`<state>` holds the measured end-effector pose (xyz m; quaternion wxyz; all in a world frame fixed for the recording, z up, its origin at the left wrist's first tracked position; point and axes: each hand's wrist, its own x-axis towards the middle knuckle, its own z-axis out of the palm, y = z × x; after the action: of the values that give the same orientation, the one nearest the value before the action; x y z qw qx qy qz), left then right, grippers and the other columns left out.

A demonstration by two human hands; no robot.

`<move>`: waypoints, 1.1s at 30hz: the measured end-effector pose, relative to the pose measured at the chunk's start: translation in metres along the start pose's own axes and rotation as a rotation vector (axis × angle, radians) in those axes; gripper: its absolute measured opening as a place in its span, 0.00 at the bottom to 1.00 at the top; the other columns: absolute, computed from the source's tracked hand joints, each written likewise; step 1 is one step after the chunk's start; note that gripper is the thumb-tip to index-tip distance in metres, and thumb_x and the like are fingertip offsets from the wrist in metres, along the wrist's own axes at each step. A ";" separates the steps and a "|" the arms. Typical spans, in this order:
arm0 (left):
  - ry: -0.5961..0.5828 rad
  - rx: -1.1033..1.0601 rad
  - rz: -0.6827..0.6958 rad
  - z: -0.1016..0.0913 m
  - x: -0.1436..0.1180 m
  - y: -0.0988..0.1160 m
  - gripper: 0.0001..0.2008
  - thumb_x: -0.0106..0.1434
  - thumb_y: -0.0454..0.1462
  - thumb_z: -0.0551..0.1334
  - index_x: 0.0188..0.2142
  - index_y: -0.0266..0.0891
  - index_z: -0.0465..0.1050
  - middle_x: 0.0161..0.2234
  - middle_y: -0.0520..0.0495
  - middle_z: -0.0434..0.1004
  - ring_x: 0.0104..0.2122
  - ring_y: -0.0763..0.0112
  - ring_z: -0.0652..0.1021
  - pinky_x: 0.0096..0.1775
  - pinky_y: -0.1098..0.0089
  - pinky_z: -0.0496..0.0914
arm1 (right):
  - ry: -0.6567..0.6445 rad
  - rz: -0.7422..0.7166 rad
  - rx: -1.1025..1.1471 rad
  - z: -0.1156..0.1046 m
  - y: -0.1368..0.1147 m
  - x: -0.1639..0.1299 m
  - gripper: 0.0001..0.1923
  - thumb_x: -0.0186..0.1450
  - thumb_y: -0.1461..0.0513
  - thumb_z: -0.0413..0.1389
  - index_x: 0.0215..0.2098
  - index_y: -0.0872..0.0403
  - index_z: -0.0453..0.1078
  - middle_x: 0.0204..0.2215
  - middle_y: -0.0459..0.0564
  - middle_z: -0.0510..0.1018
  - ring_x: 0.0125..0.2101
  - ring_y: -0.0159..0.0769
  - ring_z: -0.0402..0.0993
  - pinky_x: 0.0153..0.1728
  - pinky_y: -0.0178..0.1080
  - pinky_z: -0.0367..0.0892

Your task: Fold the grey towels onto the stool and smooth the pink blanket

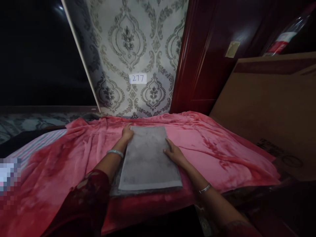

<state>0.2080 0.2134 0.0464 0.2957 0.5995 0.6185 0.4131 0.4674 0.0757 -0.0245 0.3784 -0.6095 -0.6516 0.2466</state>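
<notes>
A grey towel (150, 158) with a paler band along its near edge lies flat in front of me as a rectangle. Under it, a darker grey cloth (115, 189) shows at the left side and near edge. My left hand (127, 133) is closed on the towel's far left corner, partly hiding it. At the right edge of the towel, my right hand (174, 153) rests with its thumb over the top and its fingers stretched forward, apart from the thumb.
A rumpled pink blanket (202, 141) spreads beneath the towel. On the right stands a large cardboard box (266, 108), with a plastic bottle (283, 41) above it. A dark screen (44, 56) is at left. Patterned wallpaper (128, 42) bears a paper label (138, 78) reading 277.
</notes>
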 end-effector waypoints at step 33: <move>-0.175 0.686 0.038 -0.014 -0.046 -0.006 0.35 0.66 0.36 0.56 0.71 0.36 0.48 0.57 0.35 0.75 0.56 0.53 0.76 0.54 0.63 0.68 | -0.620 -0.458 -0.147 0.024 -0.074 -0.054 0.27 0.75 0.46 0.43 0.69 0.42 0.57 0.70 0.45 0.55 0.71 0.44 0.43 0.69 0.59 0.37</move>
<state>0.1981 0.1659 0.0422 0.1211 0.7085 0.6823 0.1339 0.4021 0.0162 0.0087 0.1640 -0.3705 -0.8700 0.2808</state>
